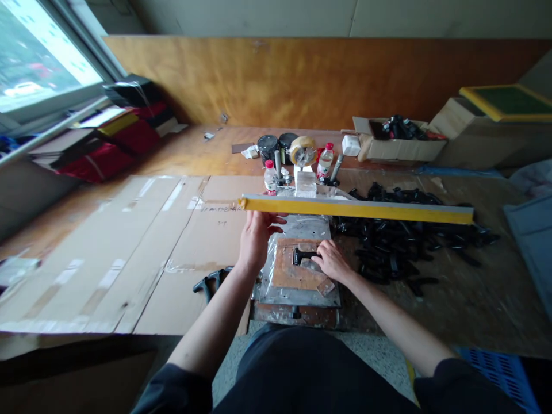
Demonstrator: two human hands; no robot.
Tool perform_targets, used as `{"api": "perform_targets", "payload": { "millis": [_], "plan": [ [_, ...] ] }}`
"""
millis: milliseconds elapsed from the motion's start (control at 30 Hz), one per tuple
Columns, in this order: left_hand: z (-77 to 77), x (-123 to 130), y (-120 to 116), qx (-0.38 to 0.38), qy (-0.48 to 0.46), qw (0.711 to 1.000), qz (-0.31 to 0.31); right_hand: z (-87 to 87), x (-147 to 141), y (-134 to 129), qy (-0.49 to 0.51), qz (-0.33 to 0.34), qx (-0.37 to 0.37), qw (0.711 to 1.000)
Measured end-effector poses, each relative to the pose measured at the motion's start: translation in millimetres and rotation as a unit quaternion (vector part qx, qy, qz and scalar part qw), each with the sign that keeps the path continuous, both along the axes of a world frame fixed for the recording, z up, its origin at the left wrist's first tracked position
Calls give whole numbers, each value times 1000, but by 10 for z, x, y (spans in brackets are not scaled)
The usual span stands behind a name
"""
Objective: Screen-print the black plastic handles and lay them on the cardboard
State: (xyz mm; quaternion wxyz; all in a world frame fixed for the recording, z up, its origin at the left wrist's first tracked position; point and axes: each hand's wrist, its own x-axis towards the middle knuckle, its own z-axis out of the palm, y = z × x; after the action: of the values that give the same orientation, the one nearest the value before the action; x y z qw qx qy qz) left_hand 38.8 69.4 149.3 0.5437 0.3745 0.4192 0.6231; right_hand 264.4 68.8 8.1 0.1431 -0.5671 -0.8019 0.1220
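the right hand (333, 261), just below and right of the frame's centre, has its fingers pinched on the right end of a black part (303, 256) over a brown board (293, 279), while the left hand (255, 238), left of centre, touches the left end of the yellow bar (357, 209) from below, fingers partly spread, its grip hard to tell. more parts (388, 253) heap at right of centre, a few others (211, 283) lie on cardboard (190, 241) at lower left of centre, and bottles (325, 164) and a tape roll (297, 150) stand at upper centre.
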Motion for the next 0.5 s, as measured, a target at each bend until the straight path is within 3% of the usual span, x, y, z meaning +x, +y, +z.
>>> {"api": "perform_targets", "payload": {
  "millis": [67,167,233,300,367,433,500],
  "plan": [
    [-229,119,-222,-88,-11,996,-20,-6,-194,-124,-51,-22,-44,997],
    [-646,321,-660,-283,-19,945,-162,123,-433,-346,-13,-63,-55,996],
    [-861,383,-879,-332,-68,921,-191,213,-549,-491,31,4,-14,999],
    [-1000,290,-976,-342,-111,921,-152,252,-533,-541,57,107,14,993],
    [-1111,-12,-981,-348,-86,930,-88,225,-306,-447,53,124,11,991],
    [-1260,-509,-977,-351,9,936,1,137,111,-246,1,29,-20,999],
    [-1474,-1108,-1034,-388,132,903,128,12,586,-41,-109,-81,-93,986]
  ]
}}
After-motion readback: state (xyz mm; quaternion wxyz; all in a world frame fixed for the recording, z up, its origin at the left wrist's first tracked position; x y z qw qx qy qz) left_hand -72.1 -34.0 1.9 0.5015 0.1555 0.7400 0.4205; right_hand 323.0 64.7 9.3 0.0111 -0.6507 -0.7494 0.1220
